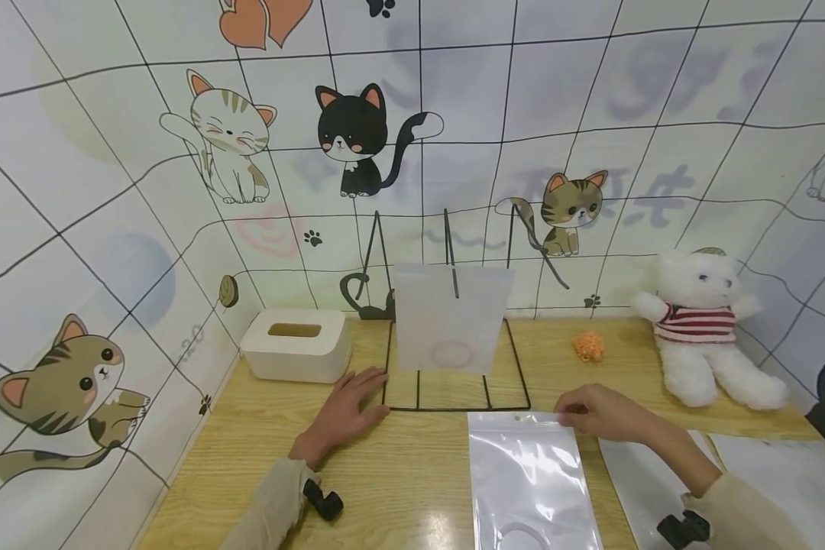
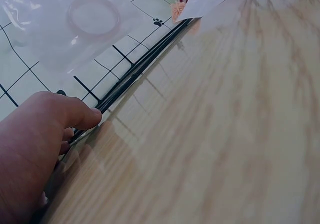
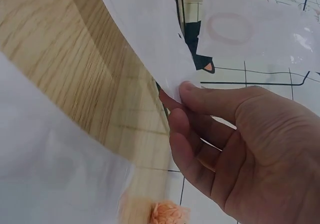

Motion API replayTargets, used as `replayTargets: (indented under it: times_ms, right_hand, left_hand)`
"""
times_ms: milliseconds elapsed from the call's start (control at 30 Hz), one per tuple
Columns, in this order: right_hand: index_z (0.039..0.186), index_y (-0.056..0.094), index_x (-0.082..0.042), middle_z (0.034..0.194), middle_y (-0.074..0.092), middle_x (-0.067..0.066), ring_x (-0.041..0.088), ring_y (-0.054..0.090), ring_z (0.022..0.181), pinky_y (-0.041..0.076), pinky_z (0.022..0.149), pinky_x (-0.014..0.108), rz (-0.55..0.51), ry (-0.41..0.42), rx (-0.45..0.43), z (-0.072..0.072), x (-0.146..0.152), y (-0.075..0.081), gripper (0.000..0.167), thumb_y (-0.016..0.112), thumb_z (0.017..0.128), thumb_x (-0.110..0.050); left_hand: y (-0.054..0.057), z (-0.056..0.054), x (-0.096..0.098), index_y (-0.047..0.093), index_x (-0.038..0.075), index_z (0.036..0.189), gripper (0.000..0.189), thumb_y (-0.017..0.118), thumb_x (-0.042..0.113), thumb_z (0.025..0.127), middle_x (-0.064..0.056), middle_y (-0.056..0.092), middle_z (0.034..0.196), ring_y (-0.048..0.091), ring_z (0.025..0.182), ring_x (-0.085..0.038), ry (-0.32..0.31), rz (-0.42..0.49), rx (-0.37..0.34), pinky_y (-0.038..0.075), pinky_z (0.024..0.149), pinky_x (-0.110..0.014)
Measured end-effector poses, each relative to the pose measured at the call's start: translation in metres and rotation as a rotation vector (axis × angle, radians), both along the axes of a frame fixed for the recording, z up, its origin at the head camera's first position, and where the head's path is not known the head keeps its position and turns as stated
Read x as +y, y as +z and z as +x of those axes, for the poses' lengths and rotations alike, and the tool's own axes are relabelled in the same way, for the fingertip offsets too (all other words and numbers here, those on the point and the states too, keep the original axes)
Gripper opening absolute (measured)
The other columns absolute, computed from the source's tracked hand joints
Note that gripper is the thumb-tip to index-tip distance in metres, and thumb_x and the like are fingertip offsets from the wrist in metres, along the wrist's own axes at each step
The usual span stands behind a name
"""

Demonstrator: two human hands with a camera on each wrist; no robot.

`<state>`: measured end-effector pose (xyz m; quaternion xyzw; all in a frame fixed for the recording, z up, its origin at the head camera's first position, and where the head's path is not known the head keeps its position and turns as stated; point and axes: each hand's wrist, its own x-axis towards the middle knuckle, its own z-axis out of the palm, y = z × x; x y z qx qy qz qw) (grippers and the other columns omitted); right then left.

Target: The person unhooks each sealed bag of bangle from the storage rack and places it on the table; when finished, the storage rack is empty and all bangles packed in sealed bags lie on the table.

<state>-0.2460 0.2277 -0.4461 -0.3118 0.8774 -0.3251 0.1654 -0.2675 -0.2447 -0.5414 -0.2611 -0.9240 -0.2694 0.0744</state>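
My right hand (image 1: 601,412) pinches the top right corner of a shiny white zip bag (image 1: 525,466) between thumb and fingers. The bag has a hang hole at its top and a round ring shape low down. My left hand (image 1: 347,405) rests at the front left corner of a black wire display rack (image 1: 454,409), with its thumb (image 2: 85,115) against the wire. From the rack's middle prong hangs another translucent bag (image 1: 447,321) with a pale pink ring (image 2: 93,15) in it. The other two prongs, left and right, carry no bag.
A white tissue box (image 1: 296,347) stands left of the rack. Further right are an orange crinkled ball (image 1: 589,346) and a white teddy bear (image 1: 701,328) in a striped top. More white bags (image 1: 770,473) lie at the right, partly under the right forearm. A cat-print wall closes off the back.
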Motion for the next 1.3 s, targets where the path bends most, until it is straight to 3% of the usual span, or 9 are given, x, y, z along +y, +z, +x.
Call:
replayTargets:
  times_ms: [433, 733, 967, 1300]
  right_hand:
    - [0.091, 0.070, -0.016, 0.076, 0.060, -0.010, -0.004, 0.044, 0.064, 0.039, 0.054, 0.020, 0.111, -0.037, 0.038, 0.002, 0.014, -0.005, 0.010, 0.063, 0.098, -0.016]
    - [0.085, 0.068, -0.019, 0.075, 0.059, -0.013, -0.004, 0.042, 0.064, 0.037, 0.055, 0.020, 0.233, -0.055, 0.155, 0.004, 0.018, -0.008, 0.012, 0.066, 0.093, -0.010]
    - [0.085, 0.068, -0.021, 0.078, 0.062, -0.015, -0.006, 0.047, 0.069, 0.041, 0.057, 0.021, 0.290, -0.070, 0.240, 0.005, 0.017, -0.011, 0.011, 0.069, 0.091, -0.011]
    - [0.095, 0.070, -0.017, 0.086, 0.066, -0.010, 0.003, 0.057, 0.075, 0.049, 0.062, 0.029, 0.369, -0.152, 0.256, 0.008, 0.011, -0.017, 0.006, 0.070, 0.090, -0.014]
  left_hand:
    - [0.002, 0.001, 0.001, 0.053, 0.009, 0.145, 0.059, 0.064, 0.040, 0.095, -0.009, 0.051, 0.151, 0.043, 0.143, -0.031, 0.000, 0.008, 0.025, 0.023, 0.120, -0.059]
    - [0.002, 0.001, 0.001, 0.053, 0.009, 0.145, 0.059, 0.064, 0.040, 0.095, -0.010, 0.050, 0.151, 0.044, 0.143, -0.032, -0.009, 0.014, 0.035, 0.024, 0.119, -0.060]
    - [0.001, 0.001, 0.001, 0.053, 0.010, 0.145, 0.059, 0.064, 0.040, 0.095, -0.010, 0.050, 0.151, 0.043, 0.143, -0.032, -0.002, 0.013, 0.031, 0.024, 0.119, -0.060]
    - [0.000, 0.001, 0.000, 0.051, 0.010, 0.146, 0.061, 0.063, 0.041, 0.096, -0.011, 0.049, 0.152, 0.042, 0.144, -0.032, -0.003, -0.001, 0.017, 0.023, 0.120, -0.059]
